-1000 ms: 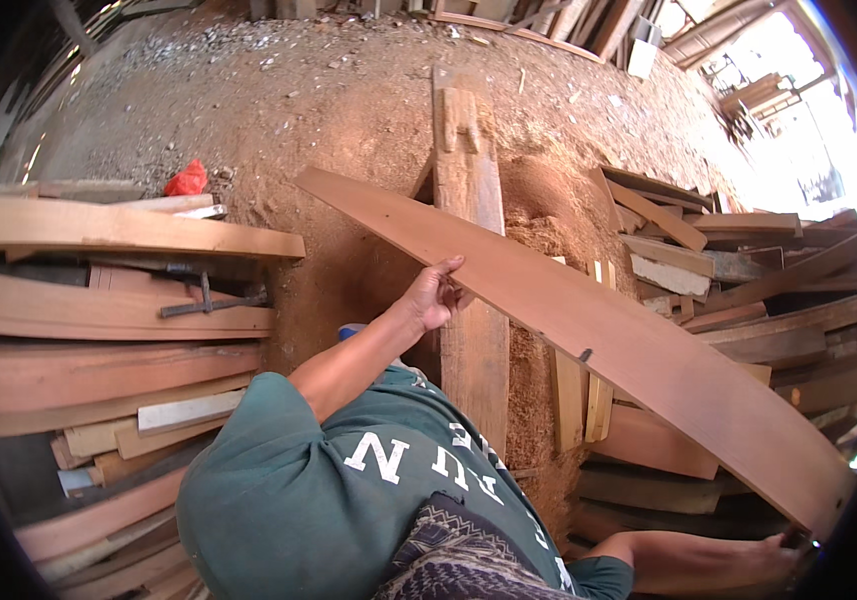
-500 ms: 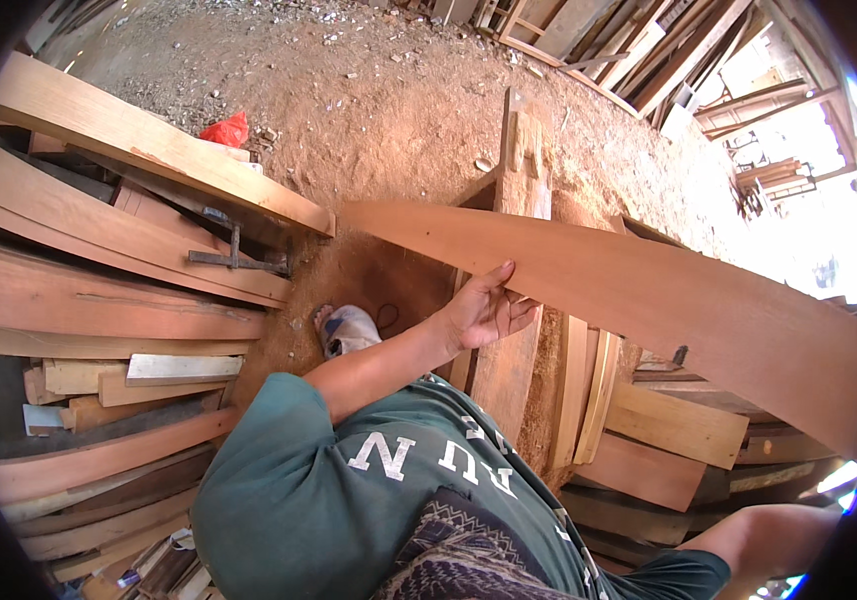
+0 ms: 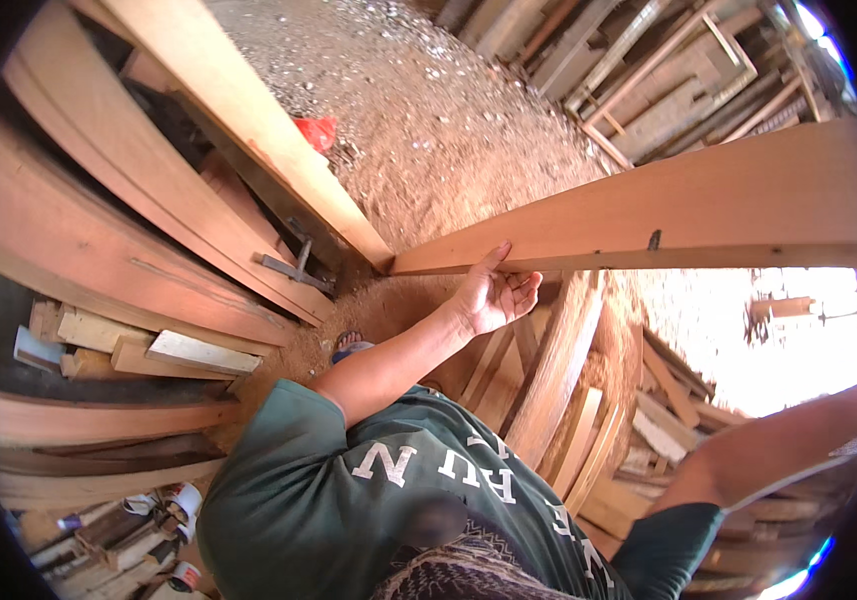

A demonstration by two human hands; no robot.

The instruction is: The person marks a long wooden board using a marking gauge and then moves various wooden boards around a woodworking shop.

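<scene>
A long, reddish-brown wooden plank point(image 3: 669, 205) stretches across in front of me, narrow at its left tip and much wider toward the right rim. It is tilted so that its lower edge shows, with a dark mark near that edge. My left hand point(image 3: 494, 298) holds it near the narrow end, thumb against the face and loosely curled fingers by the lower edge, palm upward. The right arm point(image 3: 779, 440) reaches out to the right rim, and the hand there is out of view. A thick pale beam point(image 3: 259, 120) lies beside the plank's narrow tip.
Curved boards point(image 3: 119, 250) are stacked at left, with a metal clamp point(image 3: 299, 265) near their ends. A rough wooden beam point(image 3: 559, 370) stands below the plank. Offcuts point(image 3: 649, 430) lie at right. A red plastic scrap point(image 3: 317, 132) rests on the ground; frames point(image 3: 669, 90) lean at the back.
The plank's wide right end has swung upward and away, and the plank has tipped to show its lower edge. My left hand keeps its hold. The whole view has turned.
</scene>
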